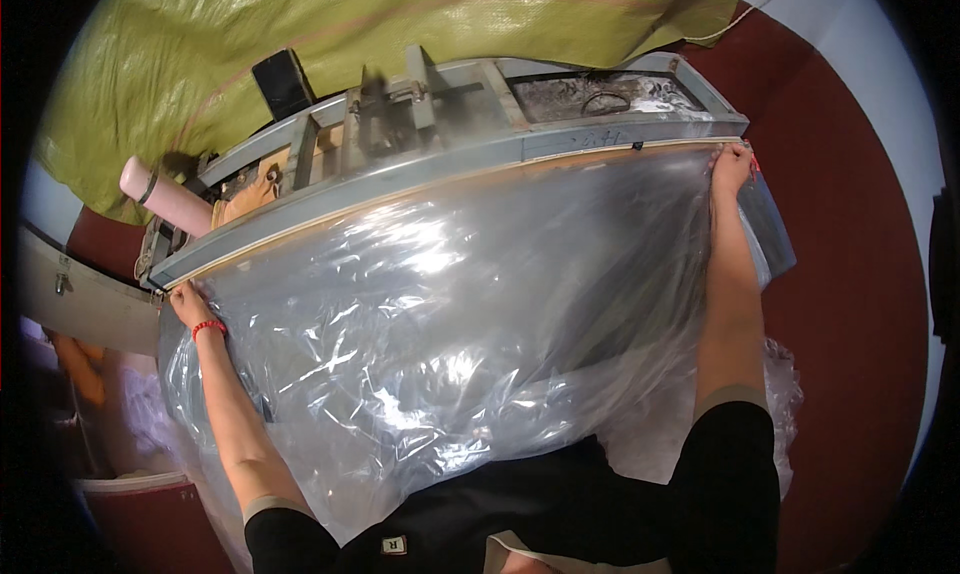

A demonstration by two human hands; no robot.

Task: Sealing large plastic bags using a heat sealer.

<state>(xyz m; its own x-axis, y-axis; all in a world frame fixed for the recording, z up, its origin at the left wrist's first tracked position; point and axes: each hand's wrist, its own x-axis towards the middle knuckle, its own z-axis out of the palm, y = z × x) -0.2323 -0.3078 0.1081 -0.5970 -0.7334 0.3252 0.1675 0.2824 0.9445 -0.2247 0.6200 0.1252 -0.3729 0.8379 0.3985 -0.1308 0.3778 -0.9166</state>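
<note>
Left hand and right hand, fingers pinching opposite upper corners of a wide, clear, glossy plastic sheet, sheet spread between them, long grey metal frame just beyond the fingertips.

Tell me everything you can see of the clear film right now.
The film looks like thin, see-through plastic, shiny with bright glare and many creases. It is spread wide, its far edge running along the near side of the grey bar. The left hand grips it at one end of that edge, the right hand at the other. Nearer the black shirt it lies loose and rumpled. Whether it is one layer or several, I can't tell.
</note>
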